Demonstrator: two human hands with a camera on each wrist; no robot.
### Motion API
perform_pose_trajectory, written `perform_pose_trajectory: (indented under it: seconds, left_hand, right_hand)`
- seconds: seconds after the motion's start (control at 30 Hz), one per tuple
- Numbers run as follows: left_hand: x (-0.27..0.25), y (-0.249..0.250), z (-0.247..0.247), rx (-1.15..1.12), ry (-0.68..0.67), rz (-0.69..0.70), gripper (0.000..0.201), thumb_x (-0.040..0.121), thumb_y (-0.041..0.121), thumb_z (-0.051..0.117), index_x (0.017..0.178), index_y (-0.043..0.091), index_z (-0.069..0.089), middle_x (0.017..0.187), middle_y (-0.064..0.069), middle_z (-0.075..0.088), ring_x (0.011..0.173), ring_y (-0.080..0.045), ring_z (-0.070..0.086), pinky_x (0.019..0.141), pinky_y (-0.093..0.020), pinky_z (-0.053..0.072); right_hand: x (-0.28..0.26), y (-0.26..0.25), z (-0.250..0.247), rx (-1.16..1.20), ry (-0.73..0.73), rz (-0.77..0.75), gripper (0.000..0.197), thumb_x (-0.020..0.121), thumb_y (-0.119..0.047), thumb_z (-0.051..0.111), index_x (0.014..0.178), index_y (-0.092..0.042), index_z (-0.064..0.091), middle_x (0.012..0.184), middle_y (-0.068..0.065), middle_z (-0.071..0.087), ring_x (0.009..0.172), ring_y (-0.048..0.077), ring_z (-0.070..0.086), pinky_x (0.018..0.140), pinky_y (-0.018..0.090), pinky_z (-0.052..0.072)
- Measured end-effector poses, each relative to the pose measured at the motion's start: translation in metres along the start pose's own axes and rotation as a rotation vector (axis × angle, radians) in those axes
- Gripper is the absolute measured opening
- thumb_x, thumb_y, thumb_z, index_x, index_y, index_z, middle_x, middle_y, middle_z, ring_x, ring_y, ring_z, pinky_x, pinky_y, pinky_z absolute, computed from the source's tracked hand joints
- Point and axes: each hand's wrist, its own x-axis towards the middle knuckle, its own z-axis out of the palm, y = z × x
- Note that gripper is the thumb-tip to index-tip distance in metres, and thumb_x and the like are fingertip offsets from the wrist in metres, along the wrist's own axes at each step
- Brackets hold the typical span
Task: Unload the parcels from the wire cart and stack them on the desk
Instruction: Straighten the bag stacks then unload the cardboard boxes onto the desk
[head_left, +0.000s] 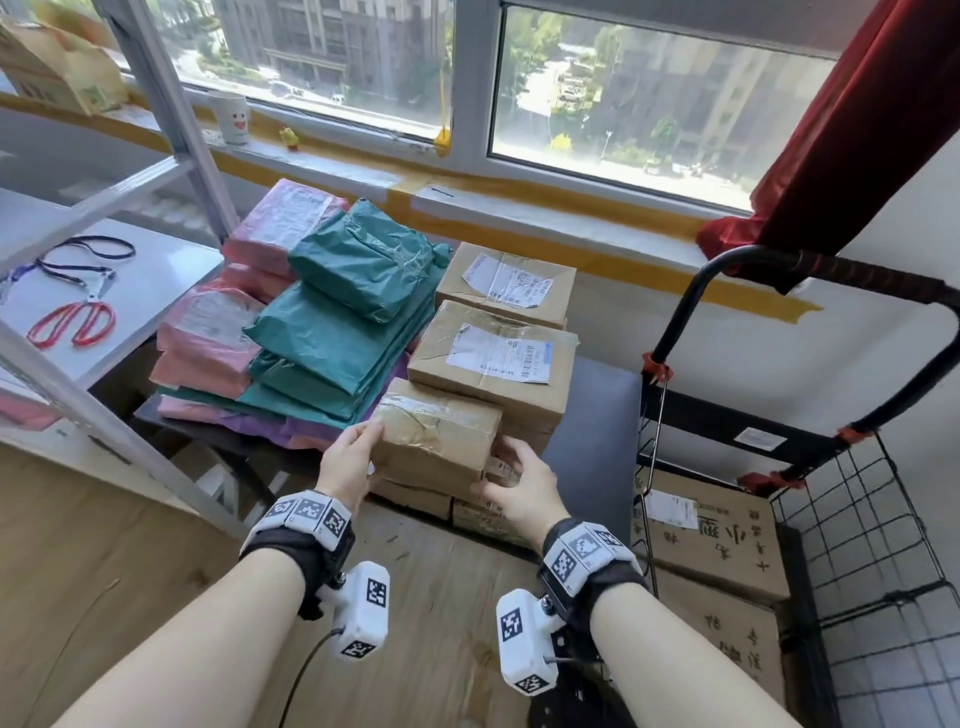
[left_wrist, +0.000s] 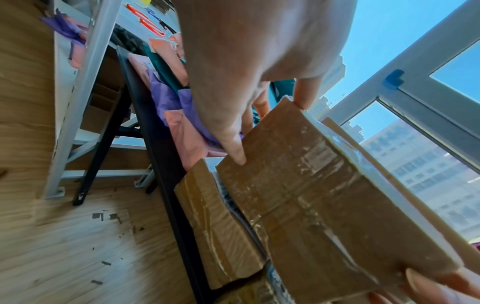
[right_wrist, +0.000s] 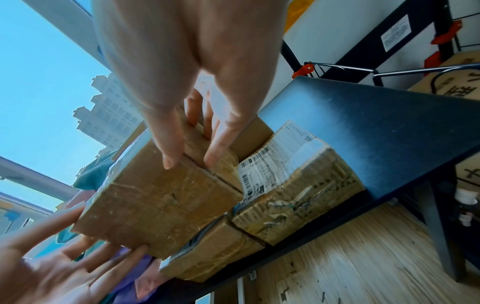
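Lightly, straight, spread fingers (right_wrist: 122, 257) of the left hand (head_left: 347, 462) touch the left end of a small tape-wrapped brown cardboard box (head_left: 436, 436). The right hand (head_left: 519, 493) clasps its right end between thumb and fingers (right_wrist: 221, 148). The box sits atop stacked cardboard parcels (head_left: 493, 358) on the dark desk (head_left: 597, 415), beside the black wire cart (head_left: 701, 421).

Red-handled metal scissors (head_left: 72, 325) lie on white shelf board (head_left: 156, 270), black cord lanyards (head_left: 88, 260) just behind. White cup with printed face (head_left: 229, 117) and small yellow toy figure (head_left: 291, 139) stand on windowsill (head_left: 337, 166). Dark red cloth curtain (head_left: 852, 130) hangs at right. Light wooden floor (head_left: 104, 545) below.
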Motion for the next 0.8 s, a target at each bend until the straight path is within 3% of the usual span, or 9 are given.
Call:
perform_pose_trajectory:
  seconds: [0.07,0.13,0.23,0.33,0.47,0.53,0.67,0.8]
  left_hand:
    - [0.003,-0.003,-0.004,0.048,0.003,0.012,0.036,0.087,0.042,0.060,0.111,0.016,0.062,0.086,0.000,0.061,0.074,-0.012,0.051,0.076,-0.030,0.046]
    - [0.003,-0.006,-0.008,0.104,0.007,0.021,0.065,0.071,0.057,0.067,0.121,0.016,0.058,0.102,-0.003,0.065,0.080,-0.014,0.054,0.082,-0.035,0.048]
    - [-0.004,-0.007,-0.011,0.185,-0.001,0.008,0.086,0.062,0.061,0.072,0.131,0.015,0.049,0.128,-0.008,0.056,0.103,-0.018,0.056,0.097,-0.036,0.046]
    - [-0.014,-0.006,-0.012,0.256,0.009,0.020,0.110,0.046,0.069,0.073,0.137,0.016,0.042,0.136,-0.011,0.049,0.126,-0.022,0.048,0.106,-0.043,0.040]
    - [-0.027,-0.013,-0.016,0.250,0.000,0.014,0.095,0.067,0.054,0.076,0.143,0.015,0.033,0.144,-0.010,0.040,0.131,-0.020,0.042,0.105,-0.041,0.040]
    - [-0.032,-0.018,-0.017,0.269,0.015,0.024,0.091,0.072,0.047,0.076,0.145,0.016,0.030,0.146,-0.011,0.038,0.130,-0.020,0.042,0.107,-0.041,0.039]
    - [-0.048,-0.022,-0.017,0.313,0.037,0.001,0.087,0.077,0.039,0.074,0.146,0.014,0.027,0.144,-0.013,0.040,0.126,-0.025,0.045,0.098,-0.040,0.045]
    - [-0.068,-0.032,-0.008,0.380,-0.006,-0.077,0.064,0.081,0.029,0.072,0.135,0.010,0.044,0.136,-0.013,0.048,0.122,-0.028,0.050,0.095,-0.041,0.047]
  right_hand:
    - [0.000,0.001,0.004,-0.043,0.020,0.018,0.068,0.079,-0.006,0.073,0.138,-0.008,0.040,0.130,0.005,0.052,0.116,0.009,0.047,0.078,-0.008,0.030]
    - [0.001,0.004,0.008,-0.048,0.039,0.051,0.070,0.078,-0.010,0.074,0.139,-0.008,0.039,0.135,0.008,0.051,0.126,0.015,0.046,0.095,0.010,0.034]
    - [-0.002,0.005,0.012,-0.049,0.051,0.082,0.073,0.079,-0.011,0.073,0.141,-0.007,0.036,0.138,0.009,0.048,0.129,0.018,0.045,0.106,0.025,0.035]
    - [-0.007,0.005,0.011,-0.050,0.070,0.087,0.074,0.078,-0.013,0.074,0.141,-0.008,0.037,0.140,0.011,0.047,0.128,0.019,0.045,0.109,0.035,0.038]
    - [-0.018,0.005,0.006,-0.060,0.077,0.100,0.076,0.078,-0.016,0.076,0.141,-0.007,0.036,0.139,0.011,0.047,0.129,0.019,0.044,0.109,0.035,0.037]
    - [-0.024,0.005,0.003,-0.063,0.080,0.100,0.074,0.079,-0.014,0.074,0.141,-0.008,0.036,0.140,0.012,0.046,0.131,0.019,0.044,0.108,0.034,0.038]
    - [-0.039,0.010,-0.003,-0.063,0.100,0.108,0.070,0.079,-0.011,0.074,0.140,-0.007,0.039,0.140,0.011,0.046,0.130,0.020,0.045,0.107,0.036,0.040]
    - [-0.061,0.022,-0.015,-0.069,0.127,0.117,0.064,0.079,-0.012,0.073,0.136,-0.009,0.045,0.135,0.010,0.051,0.124,0.021,0.051,0.105,0.035,0.042]
